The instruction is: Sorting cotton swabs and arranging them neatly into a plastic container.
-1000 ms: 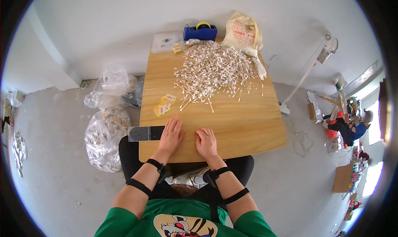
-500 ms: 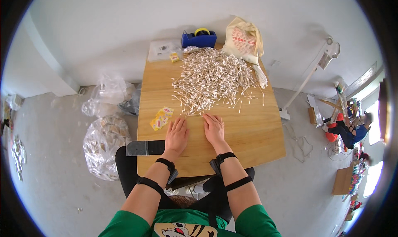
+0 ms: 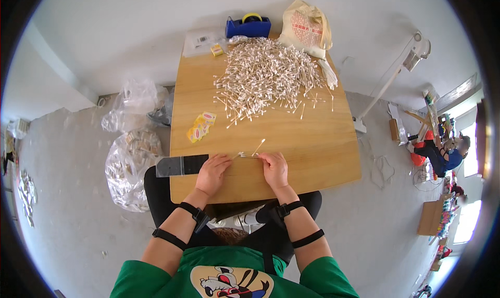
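A few cotton swabs (image 3: pixel 251 156) stretch between my hands near the front of the wooden table (image 3: pixel 312 152); one sticks up at a slant. My right hand (image 3: pixel 275 170) pinches their right ends, with its fingers curled. On the other side, my left hand (image 3: pixel 212 174) has its fingers drawn together at the left ends. The exact grip of its fingertips is partly hidden. Beyond the hands lies a large loose heap of cotton swabs (image 3: pixel 268 76). Beside my left hand is a strip (image 3: pixel 182 165), part clear and part black, jutting past the table's left edge.
Small yellow packets (image 3: pixel 201 127) lie at the left. Along the back stand a blue tape dispenser (image 3: pixel 248 28), a small yellow box (image 3: pixel 216 50), clear bags (image 3: pixel 200 41) and a cream cloth bag (image 3: pixel 306 29). Plastic sacks (image 3: pixel 133 162) and a white stand (image 3: pixel 383 89) flank the table.
Both hands have drawn back from the heap's near edge toward me, bringing a few cotton swabs along. Their flat fingers have curled in. The view has tilted slightly.
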Demonstrator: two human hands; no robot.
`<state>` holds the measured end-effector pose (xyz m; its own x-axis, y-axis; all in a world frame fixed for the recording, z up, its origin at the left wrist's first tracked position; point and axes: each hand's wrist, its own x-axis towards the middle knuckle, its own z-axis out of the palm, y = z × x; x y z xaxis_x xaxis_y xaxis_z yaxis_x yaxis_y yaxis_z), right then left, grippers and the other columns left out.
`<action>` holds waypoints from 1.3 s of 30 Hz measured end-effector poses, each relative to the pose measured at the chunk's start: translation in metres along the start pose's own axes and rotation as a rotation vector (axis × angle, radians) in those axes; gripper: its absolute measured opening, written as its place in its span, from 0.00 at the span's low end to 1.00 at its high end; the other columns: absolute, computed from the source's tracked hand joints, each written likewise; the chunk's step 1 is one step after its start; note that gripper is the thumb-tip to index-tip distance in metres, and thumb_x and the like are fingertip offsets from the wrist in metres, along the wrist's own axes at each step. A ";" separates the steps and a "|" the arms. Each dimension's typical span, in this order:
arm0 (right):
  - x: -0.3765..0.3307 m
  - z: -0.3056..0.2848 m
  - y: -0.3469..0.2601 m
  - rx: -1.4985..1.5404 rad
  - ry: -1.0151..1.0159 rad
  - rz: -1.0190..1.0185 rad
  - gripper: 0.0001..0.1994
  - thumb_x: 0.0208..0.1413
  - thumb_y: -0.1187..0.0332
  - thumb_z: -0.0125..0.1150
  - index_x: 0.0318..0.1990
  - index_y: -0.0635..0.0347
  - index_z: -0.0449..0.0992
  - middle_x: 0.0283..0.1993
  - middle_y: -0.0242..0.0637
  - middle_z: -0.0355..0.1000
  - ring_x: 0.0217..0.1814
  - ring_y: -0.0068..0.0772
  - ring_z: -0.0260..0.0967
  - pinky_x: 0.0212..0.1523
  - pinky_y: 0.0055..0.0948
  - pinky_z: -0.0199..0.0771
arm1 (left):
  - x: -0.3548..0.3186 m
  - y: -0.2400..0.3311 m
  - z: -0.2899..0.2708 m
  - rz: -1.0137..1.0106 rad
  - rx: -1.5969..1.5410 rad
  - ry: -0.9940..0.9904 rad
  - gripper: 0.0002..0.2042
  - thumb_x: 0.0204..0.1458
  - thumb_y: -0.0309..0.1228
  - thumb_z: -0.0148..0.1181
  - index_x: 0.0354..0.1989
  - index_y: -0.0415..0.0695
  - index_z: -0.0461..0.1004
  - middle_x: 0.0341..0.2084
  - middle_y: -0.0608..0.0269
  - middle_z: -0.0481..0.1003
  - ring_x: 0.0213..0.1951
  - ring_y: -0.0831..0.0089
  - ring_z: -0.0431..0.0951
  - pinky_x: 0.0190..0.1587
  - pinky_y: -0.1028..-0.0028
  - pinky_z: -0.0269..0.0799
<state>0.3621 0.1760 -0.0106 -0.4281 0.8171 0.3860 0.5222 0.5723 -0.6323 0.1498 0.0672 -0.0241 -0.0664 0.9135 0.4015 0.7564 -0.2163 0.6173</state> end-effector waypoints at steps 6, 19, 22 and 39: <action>-0.020 -0.005 -0.014 0.083 -0.039 0.084 0.08 0.50 0.79 0.62 0.36 0.56 0.81 0.33 0.39 0.77 0.37 0.44 0.74 0.38 0.35 0.75 | -0.004 0.002 -0.003 -0.049 0.028 0.103 0.10 0.43 0.19 0.57 0.35 0.42 0.78 0.35 0.57 0.78 0.40 0.57 0.77 0.45 0.62 0.73; 0.032 -0.009 0.004 0.020 -0.069 0.069 0.09 0.48 0.77 0.63 0.39 0.57 0.80 0.37 0.38 0.77 0.43 0.45 0.72 0.43 0.38 0.73 | 0.003 0.014 -0.002 -0.237 -0.075 0.252 0.04 0.52 0.22 0.59 0.36 0.39 0.77 0.31 0.53 0.78 0.37 0.53 0.77 0.40 0.64 0.74; 0.035 -0.010 0.005 -0.023 -0.145 -0.037 0.10 0.46 0.77 0.63 0.38 0.57 0.79 0.40 0.38 0.76 0.46 0.45 0.70 0.47 0.40 0.72 | 0.002 0.011 -0.001 -0.277 -0.092 0.283 0.04 0.52 0.23 0.59 0.36 0.39 0.77 0.31 0.53 0.78 0.37 0.54 0.77 0.41 0.64 0.74; -0.003 -0.023 -0.034 0.018 -0.129 0.012 0.03 0.48 0.75 0.63 0.30 0.59 0.74 0.31 0.40 0.72 0.38 0.48 0.68 0.39 0.42 0.70 | 0.006 0.019 -0.008 -0.075 0.104 0.414 0.05 0.54 0.24 0.58 0.37 0.41 0.78 0.33 0.55 0.78 0.40 0.57 0.77 0.44 0.64 0.72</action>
<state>0.3630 0.1553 0.0254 -0.5138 0.8077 0.2893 0.5154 0.5602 -0.6485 0.1586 0.0660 -0.0043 -0.3632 0.7054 0.6087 0.7998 -0.0991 0.5921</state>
